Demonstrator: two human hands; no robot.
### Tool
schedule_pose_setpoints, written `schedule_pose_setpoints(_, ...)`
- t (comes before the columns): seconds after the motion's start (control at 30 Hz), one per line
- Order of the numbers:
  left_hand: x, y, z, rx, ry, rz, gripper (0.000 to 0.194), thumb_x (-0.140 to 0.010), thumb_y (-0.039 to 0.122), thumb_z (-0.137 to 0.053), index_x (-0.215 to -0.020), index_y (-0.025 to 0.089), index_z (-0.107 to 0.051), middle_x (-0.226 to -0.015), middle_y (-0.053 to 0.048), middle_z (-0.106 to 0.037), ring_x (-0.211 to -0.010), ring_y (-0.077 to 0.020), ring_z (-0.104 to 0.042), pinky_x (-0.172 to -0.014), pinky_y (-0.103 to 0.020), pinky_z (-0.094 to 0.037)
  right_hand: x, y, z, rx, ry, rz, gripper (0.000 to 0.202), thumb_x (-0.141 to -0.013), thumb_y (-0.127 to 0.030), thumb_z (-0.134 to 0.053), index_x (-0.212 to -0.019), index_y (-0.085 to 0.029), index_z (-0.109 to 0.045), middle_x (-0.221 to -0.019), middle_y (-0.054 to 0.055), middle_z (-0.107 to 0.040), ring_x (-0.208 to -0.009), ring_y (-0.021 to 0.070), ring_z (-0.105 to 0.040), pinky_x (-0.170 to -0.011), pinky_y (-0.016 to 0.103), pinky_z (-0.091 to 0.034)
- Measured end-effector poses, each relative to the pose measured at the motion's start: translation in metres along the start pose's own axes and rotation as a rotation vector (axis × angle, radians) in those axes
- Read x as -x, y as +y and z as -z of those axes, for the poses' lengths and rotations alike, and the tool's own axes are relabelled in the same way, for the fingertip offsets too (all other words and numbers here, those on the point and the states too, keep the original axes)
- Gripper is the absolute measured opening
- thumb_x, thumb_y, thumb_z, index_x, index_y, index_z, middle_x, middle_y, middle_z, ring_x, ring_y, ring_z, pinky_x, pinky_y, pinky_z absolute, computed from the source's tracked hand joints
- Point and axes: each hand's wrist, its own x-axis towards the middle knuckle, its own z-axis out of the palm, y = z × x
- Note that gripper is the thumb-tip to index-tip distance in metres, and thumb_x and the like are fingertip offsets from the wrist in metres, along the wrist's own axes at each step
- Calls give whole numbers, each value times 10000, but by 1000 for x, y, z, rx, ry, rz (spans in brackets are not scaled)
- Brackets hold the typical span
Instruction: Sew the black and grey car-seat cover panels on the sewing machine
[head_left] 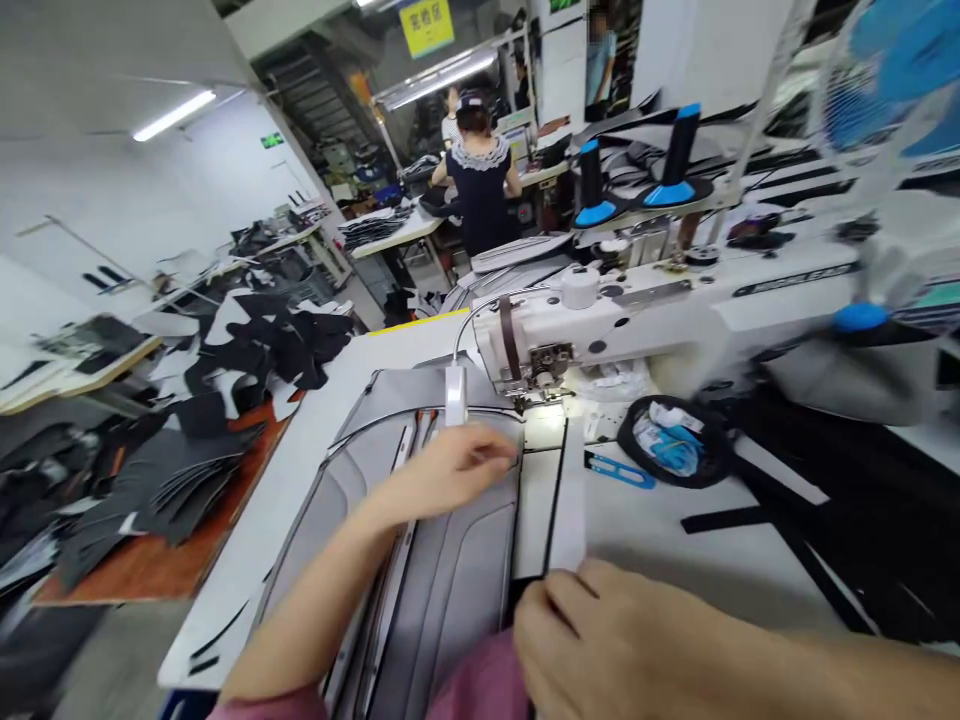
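A grey stitched cover point(465, 540) with dark piping lies on the white table, left of the sewing machine's needle area point(546, 385). My left hand point(457, 465) is over the cover's upper part, fingers curled toward its right edge; what they hold, if anything, is hidden. Close to the camera, my right hand point(577, 635) has its fingers closed at the lower end of a white strip with a black edge point(570, 490). That strip runs up toward the needle area. A small white lamp point(455, 392) stands just behind my left hand.
The white sewing machine point(637, 320) spans the right. Beside it are a blue tool point(621, 470), a round black holder point(671, 445) and black strips point(724, 518). Thread cones point(679, 160) stand behind. Cut dark pieces point(195, 480) lie on the left; a person in dark clothes point(480, 190) is further back.
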Motion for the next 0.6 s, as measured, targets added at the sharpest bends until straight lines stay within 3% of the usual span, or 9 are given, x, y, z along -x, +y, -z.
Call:
schedule_pose_setpoints(0.1, -33, -5, -37, -443, -35, 136, 405, -810, 176, -554, -1212, 125, -536, -1230, -159, -535, -1119, -284, -508, -936, -426, -468, -6, 13, -28, -58, 94, 41, 131, -817, -165, -449, -750, -190, -558, -670, 30, -509, -528, 159, -409, -429, 312, -203)
schedule_pose_setpoints(0.17, -53, -10, -63, -671, -43, 223, 519, -796, 146, -522, -1308, 116, -440, -1263, -188, -489, -1126, -317, -478, -885, -467, -482, 2, 31, -51, -83, 95, -2, 136, -846, -151, -455, -757, -182, -553, -681, 24, -517, -573, 159, -445, -458, 295, -257)
schedule_pose_setpoints(0.23, -64, -14, -82, -744, -76, 299, 561, -821, 160, -477, -1369, 133, -360, -1242, -187, -489, -1089, -317, -486, -808, -466, -507, 15, 48, -74, -142, 33, -110, 115, -840, -133, -482, -763, -176, -556, -733, 38, -551, -672, 173, -507, -532, 286, -353)
schedule_pose_setpoints(0.3, -66, -17, -91, -737, -98, 360, 567, -843, 176, -444, -1395, 132, -319, -1207, -186, -505, -1059, -312, -502, -756, -446, -523, 28, 61, -98, -194, -48, -316, 140, -813, -83, -487, -843, -161, -599, -917, 100, -610, -868, 216, -566, -702, 342, -448)
schedule_pose_setpoints(0.37, -65, -21, -90, -698, -98, 382, 590, -831, 193, -480, -1397, 130, -323, -1183, -185, -525, -1046, -309, -523, -735, -415, -531, 38, 68, -122, -222, -116, -549, 303, -807, -33, -438, -1016, -147, -625, -1189, 174, -573, -1105, 271, -539, -898, 439, -435)
schedule_pose_setpoints(0.43, -65, -26, -80, -627, -106, 373, 644, -770, 216, -579, -1376, 144, -374, -1148, -171, -567, -1018, -301, -561, -758, -393, -533, 44, 68, -145, -244, -163, -678, 422, -823, -8, -378, -1161, -139, -594, -1342, 202, -492, -1240, 289, -473, -998, 476, -388)
schedule_pose_setpoints(0.6, -82, -43, -38, -339, -183, 312, 605, -703, 30, -490, -1278, 210, -551, -1215, -68, -635, -1119, -219, -583, -979, -330, -458, 42, 43, -174, -168, -162, -606, 347, -869, -86, -437, -1177, -146, -584, -1352, 217, -495, -1289, 330, -431, -1050, 563, -323)
